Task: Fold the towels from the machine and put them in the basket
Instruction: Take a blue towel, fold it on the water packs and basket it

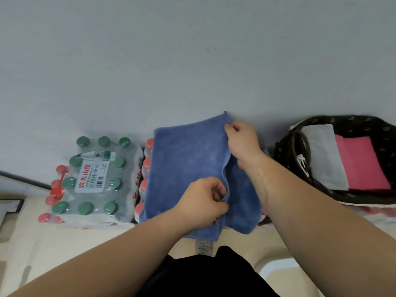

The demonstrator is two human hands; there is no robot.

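Head view, grey wall (192, 50), cream floor (42, 249), bottled-water packs (94, 181), basket (284, 154)

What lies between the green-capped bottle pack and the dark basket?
Head view: the blue towel, pinched by the left hand and right hand, partly hiding red-capped bottles.

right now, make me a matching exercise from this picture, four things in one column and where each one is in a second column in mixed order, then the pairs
Things:
1. blue towel
2. grey towel
3. pink towel
4. green-capped bottle pack

Places:
A. in the basket, farther from the blue towel
B. by the wall, on the side of the left hand
C. gripped by the left hand and the right hand
D. in the basket, nearer the blue towel

Pairs: 1-C, 2-D, 3-A, 4-B
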